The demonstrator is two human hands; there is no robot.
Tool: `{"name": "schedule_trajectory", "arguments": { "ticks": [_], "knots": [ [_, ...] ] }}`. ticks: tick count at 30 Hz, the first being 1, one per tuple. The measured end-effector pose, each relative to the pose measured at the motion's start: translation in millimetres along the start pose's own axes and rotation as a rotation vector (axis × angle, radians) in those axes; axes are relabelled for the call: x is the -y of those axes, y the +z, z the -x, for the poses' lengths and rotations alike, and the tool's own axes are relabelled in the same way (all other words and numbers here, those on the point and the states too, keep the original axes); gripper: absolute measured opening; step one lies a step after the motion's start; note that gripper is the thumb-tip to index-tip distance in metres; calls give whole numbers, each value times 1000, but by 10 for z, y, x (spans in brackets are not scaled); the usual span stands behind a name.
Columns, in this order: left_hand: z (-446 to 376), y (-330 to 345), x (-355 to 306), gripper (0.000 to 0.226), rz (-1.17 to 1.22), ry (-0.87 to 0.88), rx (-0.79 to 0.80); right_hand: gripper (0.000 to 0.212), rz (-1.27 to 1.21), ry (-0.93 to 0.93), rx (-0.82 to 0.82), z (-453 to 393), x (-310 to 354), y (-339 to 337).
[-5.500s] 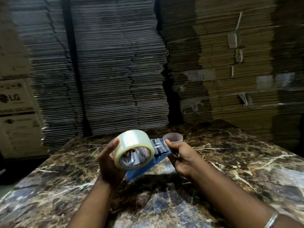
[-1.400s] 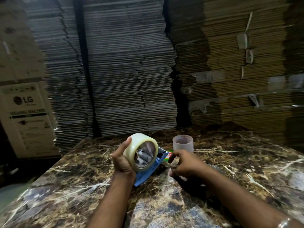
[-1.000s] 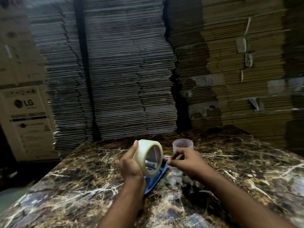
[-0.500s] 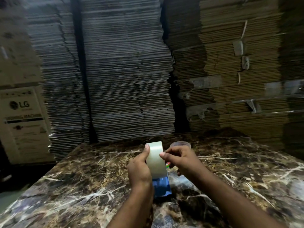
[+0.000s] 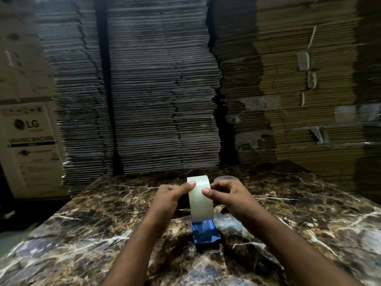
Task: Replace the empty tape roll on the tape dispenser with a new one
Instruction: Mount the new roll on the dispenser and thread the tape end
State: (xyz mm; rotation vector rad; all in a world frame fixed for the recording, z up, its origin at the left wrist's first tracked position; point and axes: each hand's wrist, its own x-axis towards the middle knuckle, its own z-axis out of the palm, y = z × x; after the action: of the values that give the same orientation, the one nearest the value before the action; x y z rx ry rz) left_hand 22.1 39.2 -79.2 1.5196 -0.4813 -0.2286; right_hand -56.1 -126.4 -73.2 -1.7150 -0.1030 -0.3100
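Note:
A full roll of clear tape (image 5: 201, 200) sits on the blue tape dispenser (image 5: 205, 232), edge-on to me above the marble table (image 5: 92, 234). My left hand (image 5: 172, 198) grips the roll's left side, thumb on its outer face. My right hand (image 5: 227, 196) holds the right side, its thumb tip pressed on the tape face. The dispenser's blue handle points toward me, close above the table. The empty tape core (image 5: 223, 178) stands on the table just behind my right hand, mostly hidden.
Tall stacks of flattened cardboard (image 5: 160, 89) rise right behind the table's far edge. A white LG carton (image 5: 31, 147) stands at the left, beyond the table's left edge.
The dispenser with the roll has turned from side-on to edge-on, handle toward me. My right hand has come onto the roll, its thumb now on the tape face.

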Motion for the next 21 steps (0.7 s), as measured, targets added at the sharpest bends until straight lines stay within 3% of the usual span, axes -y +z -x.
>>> {"name": "schedule_trajectory", "arguments": {
  "ticks": [9, 15, 21],
  "knots": [
    [64, -13, 35, 43, -54, 72, 65, 9, 35, 7, 66, -1, -7, -77],
    [74, -41, 33, 51, -67, 54, 133, 29, 129, 27, 82, 1, -43, -131],
    [76, -100, 21, 58, -122, 31, 246, 30, 164, 42, 131, 7, -60, -168]
  ]
}}
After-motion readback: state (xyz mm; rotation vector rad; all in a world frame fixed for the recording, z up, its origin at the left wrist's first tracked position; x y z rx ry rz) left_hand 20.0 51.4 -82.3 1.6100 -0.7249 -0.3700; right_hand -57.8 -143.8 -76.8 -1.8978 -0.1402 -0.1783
